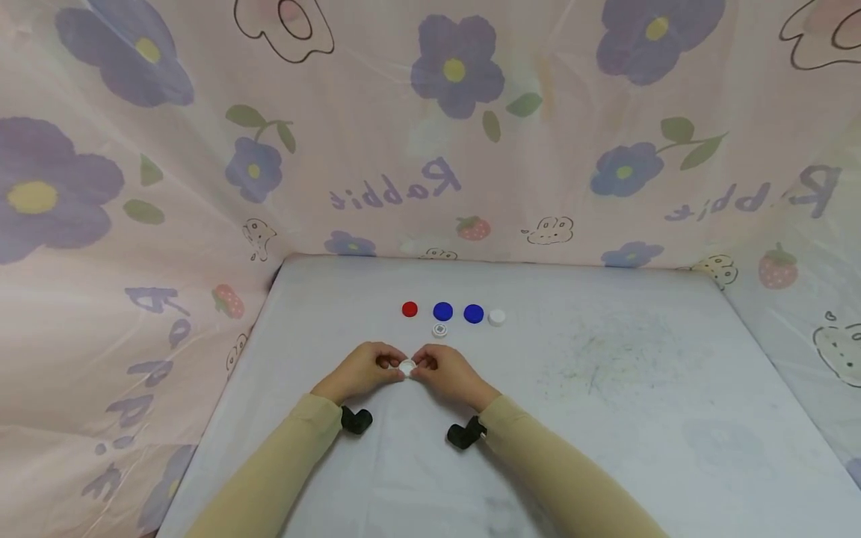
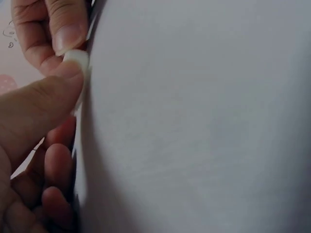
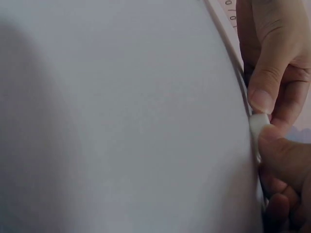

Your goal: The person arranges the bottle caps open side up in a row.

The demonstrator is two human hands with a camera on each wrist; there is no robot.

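Observation:
Both hands pinch a small white round cap [image 1: 407, 367] from opposite sides, low over the white table. It looks like a bottle cap with a raised rim facing up. My left hand [image 1: 366, 368] grips its left edge with thumb and fingers; the right hand [image 1: 449, 371] grips the right edge. In the left wrist view the cap [image 2: 77, 59] is partly covered by a thumb, and the right wrist view shows only a sliver of the cap [image 3: 258, 127]. Just beyond the hands lies a small white disc with a grey cross-like pattern [image 1: 440, 330].
Behind the hands, a red cap [image 1: 409, 308], a blue cap [image 1: 442, 311], a second blue cap [image 1: 474, 314] and another white cap [image 1: 497, 317] form a rough row. The white table [image 1: 639, 433] has grey smudges at right. Flower-printed curtains [image 1: 377, 112] enclose it at the back and sides.

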